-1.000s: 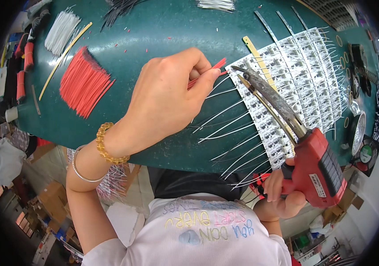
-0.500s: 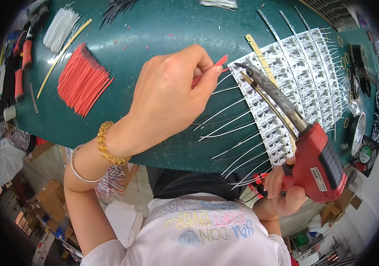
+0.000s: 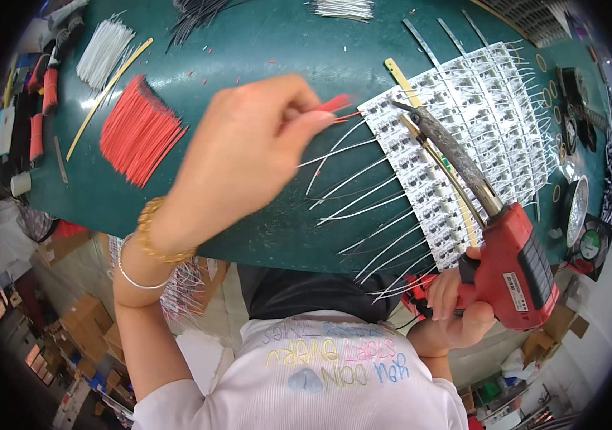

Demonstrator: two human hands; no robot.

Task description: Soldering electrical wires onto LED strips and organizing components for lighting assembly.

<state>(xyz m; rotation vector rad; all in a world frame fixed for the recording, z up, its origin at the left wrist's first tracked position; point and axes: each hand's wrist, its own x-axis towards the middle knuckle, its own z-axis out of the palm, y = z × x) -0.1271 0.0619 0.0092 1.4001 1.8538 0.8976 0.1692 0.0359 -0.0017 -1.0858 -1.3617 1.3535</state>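
My left hand (image 3: pixel 248 140) is blurred by motion, its thumb and fingertips pinched on a small bunch of red wires (image 3: pixel 336 103). One red wire reaches from there toward the near-left corner of a white circuit board panel (image 3: pixel 407 161). White wires (image 3: pixel 352 188) stick out from the panel's left edge, some crossing each other. In my right hand (image 3: pixel 456 304) is a red soldering gun (image 3: pixel 513 261), gripped by its handle. Its dark tip lies over the panel's upper left part; whether it touches cannot be told.
A pile of red wires (image 3: pixel 140 132) lies left on the green table (image 3: pixel 263 236), beside a yellow strip (image 3: pixel 109 99) and white wires (image 3: pixel 105 54). Black wires (image 3: pixel 197 16) lie at the back. Metal strips (image 3: pixel 420 41) cross the panel. A round metal dish (image 3: pixel 575 212) stands right.
My left hand has moved left with the red wires, away from the panel. A red wire now stretches between it and the panel's corner. The soldering gun has hardly moved.
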